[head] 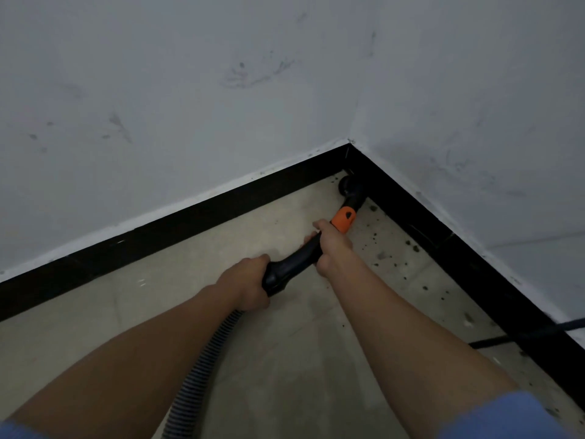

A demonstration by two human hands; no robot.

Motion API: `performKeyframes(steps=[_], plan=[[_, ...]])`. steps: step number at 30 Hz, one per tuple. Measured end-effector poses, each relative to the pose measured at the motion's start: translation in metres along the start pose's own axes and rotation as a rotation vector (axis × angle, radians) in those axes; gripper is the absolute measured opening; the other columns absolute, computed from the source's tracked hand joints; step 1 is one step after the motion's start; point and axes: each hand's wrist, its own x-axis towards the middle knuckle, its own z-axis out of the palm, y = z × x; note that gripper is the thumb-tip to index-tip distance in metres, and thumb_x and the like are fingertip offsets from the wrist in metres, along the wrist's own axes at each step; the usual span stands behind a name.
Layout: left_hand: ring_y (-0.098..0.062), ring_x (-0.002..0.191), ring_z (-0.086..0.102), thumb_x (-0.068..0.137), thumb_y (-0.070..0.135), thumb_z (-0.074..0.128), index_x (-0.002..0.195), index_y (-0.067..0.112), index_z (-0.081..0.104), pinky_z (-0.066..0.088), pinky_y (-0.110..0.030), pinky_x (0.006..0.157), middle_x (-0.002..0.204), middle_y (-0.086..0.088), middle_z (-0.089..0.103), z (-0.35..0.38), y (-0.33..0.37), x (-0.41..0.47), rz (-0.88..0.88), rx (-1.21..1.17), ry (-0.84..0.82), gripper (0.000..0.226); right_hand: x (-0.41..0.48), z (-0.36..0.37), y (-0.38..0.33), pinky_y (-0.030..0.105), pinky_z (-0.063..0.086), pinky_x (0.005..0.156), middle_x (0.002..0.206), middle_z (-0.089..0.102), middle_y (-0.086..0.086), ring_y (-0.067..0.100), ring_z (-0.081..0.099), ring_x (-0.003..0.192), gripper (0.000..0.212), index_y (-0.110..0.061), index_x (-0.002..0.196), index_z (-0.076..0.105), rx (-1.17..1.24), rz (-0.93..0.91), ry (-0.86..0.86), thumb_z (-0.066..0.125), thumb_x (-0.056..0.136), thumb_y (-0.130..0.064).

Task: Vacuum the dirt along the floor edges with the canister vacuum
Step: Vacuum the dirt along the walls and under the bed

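A black vacuum wand handle (292,264) with an orange collar (344,218) points into the room corner. Its round black nozzle (348,185) rests on the floor where the two black baseboards meet. My left hand (250,285) grips the rear end of the handle, where the ribbed grey hose (202,372) joins. My right hand (330,243) is wrapped around the handle just behind the orange collar. Dark specks of dirt (384,256) lie scattered on the beige floor along the right baseboard. The canister itself is out of view.
White scuffed walls meet at the corner (350,142), with a black baseboard (177,223) along each. A black power cord (493,342) runs across the floor at the right, next to the right baseboard. Beige tile floor (285,359) spreads below my arms.
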Motion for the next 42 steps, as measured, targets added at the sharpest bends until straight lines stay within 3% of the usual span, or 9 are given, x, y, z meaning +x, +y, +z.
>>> performKeyframes(steps=[7, 13, 20, 23, 26, 29, 33, 38, 42], plan=[[-0.022, 0.095, 0.057, 0.073, 0.014, 0.072, 0.115, 0.017, 0.049, 0.049, -0.032, 0.078, 0.108, -0.006, 0.059, -0.002, -0.019, 0.016, -0.067, -0.058, 0.116, 0.048, 0.016, 0.025, 0.002, 0.038, 0.059, 0.074, 0.072, 0.059, 0.008, 0.019, 0.058, 0.057, 0.019, -0.004, 0.102, 0.057, -0.004, -0.013, -0.031, 0.067, 0.087, -0.009], [-0.021, 0.095, 0.057, 0.072, 0.013, 0.074, 0.114, 0.018, 0.048, 0.049, -0.032, 0.079, 0.107, -0.005, 0.058, -0.007, -0.030, -0.002, -0.069, -0.061, 0.070, 0.050, -0.001, 0.036, 0.009, 0.033, 0.059, 0.069, 0.075, 0.058, 0.008, 0.020, 0.059, 0.069, 0.022, -0.002, 0.106, 0.058, -0.010, 0.010, -0.067, 0.067, 0.086, -0.007], [-0.014, 0.097, 0.052, 0.070, 0.017, 0.076, 0.109, 0.025, 0.047, 0.045, -0.025, 0.087, 0.111, 0.002, 0.057, -0.004, -0.097, -0.091, -0.196, 0.058, -0.069, 0.050, -0.066, 0.063, 0.109, 0.032, 0.058, 0.068, 0.072, 0.063, 0.007, 0.019, 0.063, 0.059, 0.010, -0.007, 0.084, 0.060, -0.065, 0.085, -0.066, 0.068, 0.088, -0.012], [-0.013, 0.103, 0.053, 0.069, 0.016, 0.076, 0.111, 0.025, 0.047, 0.043, -0.021, 0.087, 0.113, 0.004, 0.055, -0.002, -0.122, -0.141, -0.262, 0.110, -0.164, 0.052, -0.102, 0.071, 0.158, 0.035, 0.060, 0.070, 0.070, 0.065, 0.006, 0.018, 0.064, 0.057, 0.012, -0.007, 0.086, 0.060, -0.098, 0.116, -0.101, 0.070, 0.087, -0.014], [-0.010, 0.099, 0.052, 0.067, 0.016, 0.075, 0.105, 0.027, 0.046, 0.039, -0.016, 0.075, 0.107, 0.007, 0.055, -0.004, -0.136, -0.175, -0.285, 0.139, -0.195, 0.050, -0.127, 0.071, 0.183, 0.035, 0.061, 0.072, 0.071, 0.067, 0.006, 0.017, 0.067, 0.059, 0.024, -0.006, 0.098, 0.061, -0.051, 0.168, -0.194, 0.077, 0.084, -0.018], [-0.011, 0.098, 0.053, 0.066, 0.016, 0.075, 0.102, 0.028, 0.043, 0.041, -0.017, 0.078, 0.106, 0.006, 0.055, -0.008, -0.138, -0.184, -0.260, 0.179, -0.194, 0.050, -0.141, 0.062, 0.185, 0.033, 0.058, 0.068, 0.072, 0.065, 0.008, 0.020, 0.066, 0.059, 0.026, -0.004, 0.102, 0.061, 0.055, 0.195, -0.205, 0.075, 0.084, -0.016], [-0.008, 0.095, 0.052, 0.065, 0.016, 0.076, 0.100, 0.030, 0.043, 0.039, -0.016, 0.074, 0.105, 0.008, 0.055, -0.008, -0.132, -0.183, -0.201, 0.270, -0.269, 0.050, -0.162, 0.035, 0.190, 0.034, 0.055, 0.065, 0.063, 0.062, 0.008, 0.022, 0.064, 0.057, 0.008, -0.003, 0.087, 0.062, 0.178, 0.220, -0.118, 0.068, 0.085, -0.007], [-0.009, 0.092, 0.052, 0.062, 0.018, 0.073, 0.094, 0.032, 0.043, 0.042, -0.020, 0.073, 0.098, 0.009, 0.053, -0.001, -0.109, -0.161, -0.071, 0.359, -0.297, 0.046, -0.162, -0.001, 0.186, 0.034, 0.054, 0.060, 0.063, 0.064, 0.011, 0.023, 0.064, 0.051, 0.008, 0.000, 0.082, 0.062, 0.310, 0.172, -0.019, 0.068, 0.085, -0.004], [-0.010, 0.095, 0.048, 0.066, 0.016, 0.075, 0.106, 0.024, 0.048, 0.042, -0.021, 0.077, 0.112, 0.001, 0.057, 0.003, -0.079, -0.139, -0.039, 0.360, -0.268, 0.049, -0.147, -0.017, 0.157, 0.032, 0.053, 0.055, 0.057, 0.060, 0.009, 0.022, 0.061, 0.050, 0.009, -0.002, 0.081, 0.059, 0.305, 0.120, -0.016, 0.066, 0.087, -0.004]])
